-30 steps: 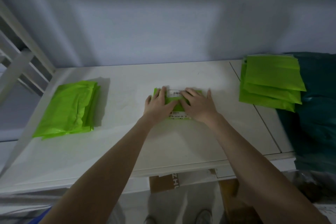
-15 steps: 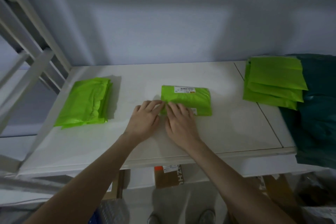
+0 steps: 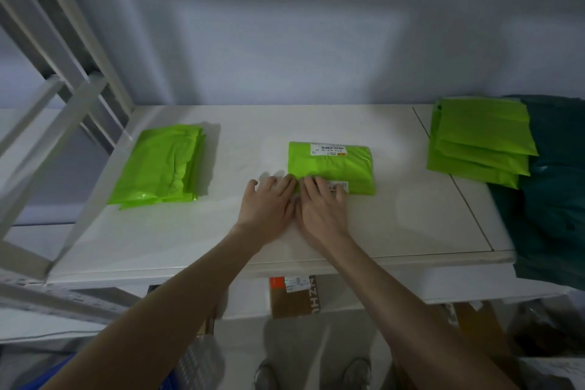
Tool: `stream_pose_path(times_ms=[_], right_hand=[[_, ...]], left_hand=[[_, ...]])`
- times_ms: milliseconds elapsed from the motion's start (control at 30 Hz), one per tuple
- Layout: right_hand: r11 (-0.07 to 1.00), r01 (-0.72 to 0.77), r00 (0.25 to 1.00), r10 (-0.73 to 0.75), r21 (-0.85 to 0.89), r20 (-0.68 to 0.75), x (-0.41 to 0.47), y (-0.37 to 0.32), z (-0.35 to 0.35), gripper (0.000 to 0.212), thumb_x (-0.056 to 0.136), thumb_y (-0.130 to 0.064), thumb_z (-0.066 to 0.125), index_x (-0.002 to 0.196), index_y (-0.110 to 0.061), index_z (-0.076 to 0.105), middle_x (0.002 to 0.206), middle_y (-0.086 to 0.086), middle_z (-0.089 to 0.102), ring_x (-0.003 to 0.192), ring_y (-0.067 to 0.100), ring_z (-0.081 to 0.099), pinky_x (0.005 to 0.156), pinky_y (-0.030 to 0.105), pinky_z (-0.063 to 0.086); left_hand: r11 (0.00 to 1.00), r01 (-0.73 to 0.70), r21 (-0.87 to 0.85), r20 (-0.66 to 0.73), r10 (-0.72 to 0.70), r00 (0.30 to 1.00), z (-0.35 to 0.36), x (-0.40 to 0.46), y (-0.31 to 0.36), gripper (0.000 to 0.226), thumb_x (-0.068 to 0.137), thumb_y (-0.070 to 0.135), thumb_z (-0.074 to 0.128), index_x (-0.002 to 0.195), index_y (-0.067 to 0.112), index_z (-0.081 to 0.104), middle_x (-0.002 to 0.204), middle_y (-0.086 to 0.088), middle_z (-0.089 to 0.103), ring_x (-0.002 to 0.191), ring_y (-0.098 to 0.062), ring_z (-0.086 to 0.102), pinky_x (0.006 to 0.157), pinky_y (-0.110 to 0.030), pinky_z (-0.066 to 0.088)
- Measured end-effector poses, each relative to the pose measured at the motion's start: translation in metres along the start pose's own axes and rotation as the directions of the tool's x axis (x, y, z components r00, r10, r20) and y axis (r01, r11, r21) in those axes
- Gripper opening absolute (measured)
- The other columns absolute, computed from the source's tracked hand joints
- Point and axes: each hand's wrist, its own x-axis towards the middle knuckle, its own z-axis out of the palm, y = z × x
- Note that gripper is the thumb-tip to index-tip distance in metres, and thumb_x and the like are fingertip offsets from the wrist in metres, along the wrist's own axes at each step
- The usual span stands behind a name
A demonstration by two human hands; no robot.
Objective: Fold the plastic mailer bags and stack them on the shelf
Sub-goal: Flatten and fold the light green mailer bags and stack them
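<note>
A bright green mailer bag [image 3: 332, 165] with a white label lies folded in the middle of the white shelf [image 3: 395, 225]. My left hand [image 3: 269, 206] rests flat at the bag's near left corner, fingertips touching its edge. Beside it, my right hand [image 3: 321, 207] presses flat on the bag's near edge, covering part of a second label. A stack of folded green bags [image 3: 158, 168] lies at the left of the shelf. A pile of several flat green bags [image 3: 481, 139] lies at the right.
A dark teal cloth [image 3: 557, 187] hangs over the shelf's right end, under the flat pile. White shelf frame struts [image 3: 60, 98] rise at the left. Below the shelf's front edge sit a cardboard box [image 3: 294, 298] and a blue crate [image 3: 57, 374]. The wall stands close behind.
Both hands have slid from on top of the bag back to its near edge, uncovering the folded bag. The left hand moved to the bag's left corner.
</note>
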Motion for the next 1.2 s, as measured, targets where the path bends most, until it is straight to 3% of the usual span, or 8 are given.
stream_pose_path(times_ms=[67,167,367,500,567,800,1033,1200], right_hand=[[1.000,-0.005,1.000,0.005,0.000,-0.014,-0.001,0.000,0.002,0.039,0.082,-0.028,0.039,0.102,-0.011,0.068,0.102,0.000,0.065,0.099,0.017,0.043,0.080,0.041,0.031],[0.999,-0.043,0.999,0.043,0.017,-0.007,-0.001,0.004,0.003,0.041,0.084,-0.030,0.036,0.102,-0.010,0.068,0.104,0.001,0.065,0.102,0.020,0.043,0.082,0.044,0.038],[0.995,-0.048,0.999,0.048,0.086,0.011,-0.002,0.011,-0.003,0.044,0.084,-0.029,0.036,0.098,-0.005,0.070,0.106,0.006,0.066,0.099,0.022,0.047,0.076,0.038,0.052],[0.989,-0.101,0.994,0.095,0.105,0.060,-0.006,0.026,-0.009,0.043,0.084,-0.028,0.038,0.104,-0.002,0.067,0.105,0.009,0.065,0.090,0.026,0.060,0.072,0.033,0.049],[0.991,-0.096,0.993,0.089,0.089,0.077,-0.010,0.043,-0.010,0.046,0.085,-0.029,0.037,0.110,-0.002,0.064,0.110,0.009,0.064,0.094,0.026,0.060,0.074,0.034,0.049],[0.988,-0.101,0.980,0.078,0.120,0.184,-0.021,0.065,-0.016,0.050,0.088,-0.028,0.033,0.120,-0.001,0.061,0.120,0.009,0.063,0.107,0.024,0.060,0.085,0.036,0.051],[0.953,-0.188,0.959,0.126,0.239,0.253,-0.023,0.071,-0.017,0.053,0.089,-0.027,0.030,0.122,0.005,0.056,0.128,0.018,0.057,0.117,0.030,0.057,0.091,0.043,0.052],[0.923,-0.252,0.942,0.166,0.291,0.292,-0.024,0.076,-0.023,0.053,0.098,-0.025,0.035,0.144,0.000,0.028,0.155,0.009,0.021,0.141,0.021,0.024,0.106,0.034,0.035]], left_hand=[[0.999,0.008,0.045,0.028,-0.009,1.000,0.002,0.001,0.003,0.072,0.084,0.039,-0.005,0.146,0.022,0.028,0.149,0.006,0.035,0.126,-0.018,0.042,0.101,-0.043,0.031],[0.996,0.010,0.087,0.045,-0.014,0.999,0.005,0.004,0.006,0.055,0.095,0.038,0.009,0.150,0.028,0.009,0.154,0.004,0.024,0.133,-0.020,0.031,0.107,-0.043,0.021],[0.995,0.034,0.092,0.068,-0.040,0.997,0.005,0.005,0.009,0.053,0.098,0.041,0.017,0.148,0.026,0.020,0.152,0.003,0.026,0.135,-0.021,0.029,0.108,-0.046,0.020],[0.997,0.031,0.073,-0.003,-0.031,1.000,0.009,0.003,0.006,0.055,0.088,0.039,0.023,0.120,0.019,0.063,0.127,0.003,0.058,0.113,-0.022,0.056,0.089,-0.045,0.045],[0.997,0.030,0.067,-0.012,-0.029,1.000,0.011,0.002,0.003,0.052,0.085,0.038,0.029,0.112,0.018,0.068,0.117,0.003,0.065,0.103,-0.021,0.063,0.081,-0.041,0.050],[1.000,0.008,0.021,-0.058,-0.007,0.998,0.012,0.001,0.000,0.050,0.085,0.038,0.031,0.115,0.020,0.066,0.116,0.004,0.067,0.098,-0.020,0.065,0.076,-0.039,0.051],[0.998,0.032,-0.048,-0.037,-0.034,0.999,0.008,0.005,0.003,0.078,0.081,0.048,-0.005,0.141,0.024,0.040,0.146,0.008,0.041,0.129,-0.021,0.041,0.101,-0.041,0.029],[0.987,0.083,-0.136,-0.015,-0.086,0.996,0.005,0.009,0.007,0.070,0.087,0.052,-0.002,0.142,0.028,0.034,0.151,0.012,0.030,0.134,-0.016,0.030,0.104,-0.038,0.023]])
